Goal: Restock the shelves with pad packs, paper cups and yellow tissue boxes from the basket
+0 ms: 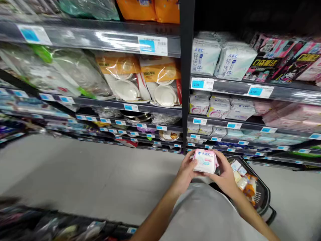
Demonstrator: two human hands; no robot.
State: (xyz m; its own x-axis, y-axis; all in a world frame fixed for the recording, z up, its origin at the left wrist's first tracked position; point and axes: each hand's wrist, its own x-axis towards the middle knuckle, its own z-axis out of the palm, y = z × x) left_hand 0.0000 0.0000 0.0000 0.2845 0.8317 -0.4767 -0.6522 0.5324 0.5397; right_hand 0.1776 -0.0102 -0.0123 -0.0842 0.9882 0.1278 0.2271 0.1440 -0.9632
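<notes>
Both of my hands hold a small white and pink packet (205,161) with blue lettering, low in the middle of the view. My left hand (186,171) grips its left side with the fingers curled around it. My right hand (225,176) grips its right side and underside. Just behind and below my right hand sits a black shopping basket (263,197) with several small goods in it. Similar white packets (212,55) fill the shelves straight ahead.
Tall store shelves (185,83) with blue price tags run across the view. On the left they carry bagged white plates (165,95) and wrapped goods, on the right pink and white packets. Grey floor (87,174) lies to my left. Another shelf edge (62,227) crosses the bottom left.
</notes>
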